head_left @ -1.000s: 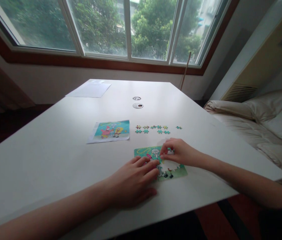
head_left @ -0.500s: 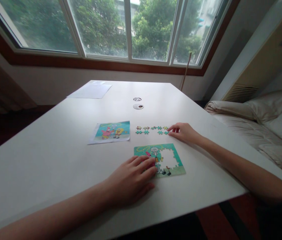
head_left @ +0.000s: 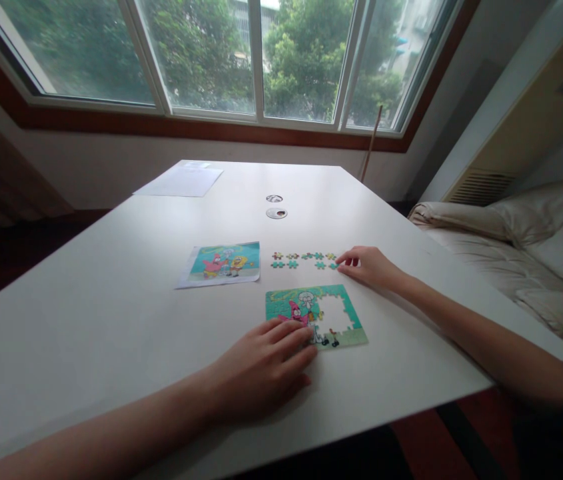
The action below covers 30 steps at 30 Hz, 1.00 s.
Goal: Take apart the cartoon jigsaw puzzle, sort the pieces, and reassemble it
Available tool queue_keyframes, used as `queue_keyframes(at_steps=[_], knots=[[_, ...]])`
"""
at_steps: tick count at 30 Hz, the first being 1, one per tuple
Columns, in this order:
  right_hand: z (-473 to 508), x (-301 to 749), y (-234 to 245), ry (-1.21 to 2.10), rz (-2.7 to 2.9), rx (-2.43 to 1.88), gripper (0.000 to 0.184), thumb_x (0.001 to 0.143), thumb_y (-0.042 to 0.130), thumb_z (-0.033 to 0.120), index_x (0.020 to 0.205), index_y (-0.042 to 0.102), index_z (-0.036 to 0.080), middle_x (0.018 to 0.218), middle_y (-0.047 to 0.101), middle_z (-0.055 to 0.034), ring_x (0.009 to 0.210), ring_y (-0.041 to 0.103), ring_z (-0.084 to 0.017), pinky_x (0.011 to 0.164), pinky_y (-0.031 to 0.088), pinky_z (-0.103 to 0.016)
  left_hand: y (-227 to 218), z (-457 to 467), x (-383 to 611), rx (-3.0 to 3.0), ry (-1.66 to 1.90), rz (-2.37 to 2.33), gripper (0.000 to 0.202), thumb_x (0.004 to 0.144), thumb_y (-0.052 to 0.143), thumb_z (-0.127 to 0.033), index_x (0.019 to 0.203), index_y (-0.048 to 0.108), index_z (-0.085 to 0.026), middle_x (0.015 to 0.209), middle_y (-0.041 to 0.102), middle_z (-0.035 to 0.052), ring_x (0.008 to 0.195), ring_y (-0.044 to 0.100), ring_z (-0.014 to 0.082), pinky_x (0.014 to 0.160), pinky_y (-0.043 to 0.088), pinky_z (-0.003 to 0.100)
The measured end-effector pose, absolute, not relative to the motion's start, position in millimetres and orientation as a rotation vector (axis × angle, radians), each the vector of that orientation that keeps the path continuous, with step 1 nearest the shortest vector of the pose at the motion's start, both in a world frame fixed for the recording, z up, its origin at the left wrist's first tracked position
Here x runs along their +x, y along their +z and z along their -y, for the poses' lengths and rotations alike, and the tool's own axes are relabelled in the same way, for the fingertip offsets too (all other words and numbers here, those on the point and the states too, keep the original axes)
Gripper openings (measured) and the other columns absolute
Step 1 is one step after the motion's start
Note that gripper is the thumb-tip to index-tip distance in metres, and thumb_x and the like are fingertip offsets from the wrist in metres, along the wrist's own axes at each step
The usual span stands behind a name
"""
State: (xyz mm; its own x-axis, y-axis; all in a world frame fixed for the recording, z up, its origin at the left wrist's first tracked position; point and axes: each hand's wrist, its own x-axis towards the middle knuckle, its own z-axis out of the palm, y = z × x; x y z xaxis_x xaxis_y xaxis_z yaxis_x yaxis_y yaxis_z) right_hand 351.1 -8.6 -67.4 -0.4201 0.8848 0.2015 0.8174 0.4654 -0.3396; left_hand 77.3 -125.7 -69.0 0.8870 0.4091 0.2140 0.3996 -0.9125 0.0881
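Observation:
My left hand [head_left: 274,360] lies palm down, fingers stretched over the lower left part of a partly assembled jigsaw puzzle [head_left: 356,328]. The puzzle shows cartoon figures on a teal ground and has a large gap at right of centre with knobbed edges. Beyond it, loose puzzle pieces [head_left: 292,265] lie face up in two rows. At the right end of these rows is my right hand [head_left: 361,262], its thumb and index finger slightly apart by an end piece [head_left: 333,266]. Whether the fingertips touch that piece is hard to see.
A printed reference picture [head_left: 224,262] of the same scene lies left of the pieces. Two round inserts [head_left: 276,213] sit in the white table [head_left: 111,293] farther back. Paper sheets [head_left: 181,181] lie at the far left corner. A light sofa [head_left: 501,247] stands on the right.
The puzzle has shifted slightly away and to the left. My left hand now sits a little lower on it, uncovering more of the pink figure. My right hand has barely moved.

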Motion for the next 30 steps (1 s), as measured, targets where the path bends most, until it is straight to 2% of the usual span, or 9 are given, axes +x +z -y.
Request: queue_keyframes(at_steps=[12, 19, 26, 30], knots=[[-6, 335, -40, 0.11, 2.482, -1.38, 0.017, 0.076, 0.054, 0.029, 0.081, 0.068, 0.019, 0.073, 0.065, -0.0013, 0.06, 0.055, -0.01, 0.061, 0.04, -0.022, -72, 127, 76, 3.049, 0.401, -0.608, 0.026, 0.088, 0.039, -0.026, 0.108, 0.05, -0.014, 0.113, 0.055, 0.0093, 0.097, 0.052, 0.0239, 0.082, 0.045, 0.04], [-34, 379, -38, 0.008, 2.458, -1.615, 0.017, 0.074, 0.054, 0.024, 0.08, 0.069, 0.019, 0.072, 0.067, -0.0009, 0.062, 0.057, -0.012, 0.061, 0.04, -0.022, -73, 125, 76, 3.047, 0.441, -0.618, 0.025, 0.088, 0.039, -0.025, 0.107, 0.051, -0.014, 0.111, 0.056, 0.0089, 0.097, 0.052, 0.0235, 0.079, 0.045, 0.039], [-37, 419, -49, 0.336, 2.48, -1.671, 0.022, 0.07, 0.058, 0.036, 0.08, 0.068, 0.02, 0.073, 0.067, -0.0009, 0.064, 0.057, -0.013, 0.06, 0.041, -0.023, -72, 126, 77, 3.036, 0.434, -0.627, 0.024, 0.087, 0.04, -0.023, 0.106, 0.052, -0.014, 0.109, 0.056, 0.009, 0.096, 0.052, 0.0231, 0.079, 0.045, 0.039], [-38, 413, -56, 0.492, 2.477, -1.616, 0.023, 0.069, 0.057, 0.036, 0.079, 0.067, 0.018, 0.069, 0.065, -0.0006, 0.062, 0.055, -0.012, 0.058, 0.04, -0.022, -72, 126, 78, 3.033, 0.447, -0.629, 0.024, 0.087, 0.04, -0.022, 0.106, 0.052, -0.014, 0.109, 0.056, 0.009, 0.095, 0.052, 0.0231, 0.078, 0.046, 0.039]])
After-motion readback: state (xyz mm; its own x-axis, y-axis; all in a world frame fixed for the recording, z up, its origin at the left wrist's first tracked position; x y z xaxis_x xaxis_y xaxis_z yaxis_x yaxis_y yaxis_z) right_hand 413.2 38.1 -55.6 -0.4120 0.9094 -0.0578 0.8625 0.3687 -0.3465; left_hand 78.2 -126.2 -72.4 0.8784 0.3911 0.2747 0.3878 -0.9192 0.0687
